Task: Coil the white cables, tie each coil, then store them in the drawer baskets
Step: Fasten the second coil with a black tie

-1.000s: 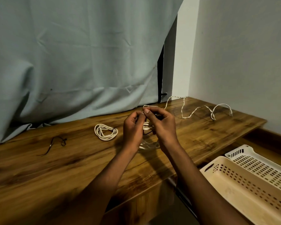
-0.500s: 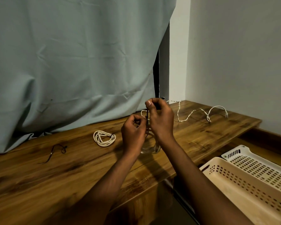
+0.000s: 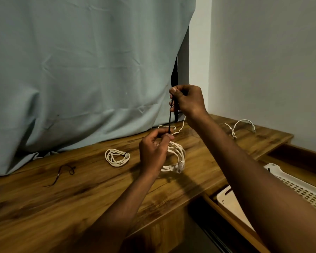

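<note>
My left hand (image 3: 154,150) pinches a coiled white cable (image 3: 177,157) held just above the wooden table (image 3: 80,198), together with the lower end of a thin black tie (image 3: 170,119). My right hand (image 3: 187,100) is raised above it and grips the tie's upper end, so the tie runs taut and nearly vertical between both hands. A tied white coil (image 3: 117,157) lies on the table to the left. A loose white cable (image 3: 241,125) snakes across the far right of the table. Two perforated drawer baskets (image 3: 299,189) sit at the lower right.
A spare black tie (image 3: 62,173) lies on the table at the left. A grey-blue curtain (image 3: 80,70) hangs down onto the table's back edge. A white wall (image 3: 263,61) borders the right side. The open drawer (image 3: 226,212) juts out below the table's front right edge.
My right hand has risen well above the table, drawing the black tie straight up from the coil. My left hand has stayed low on the coil.
</note>
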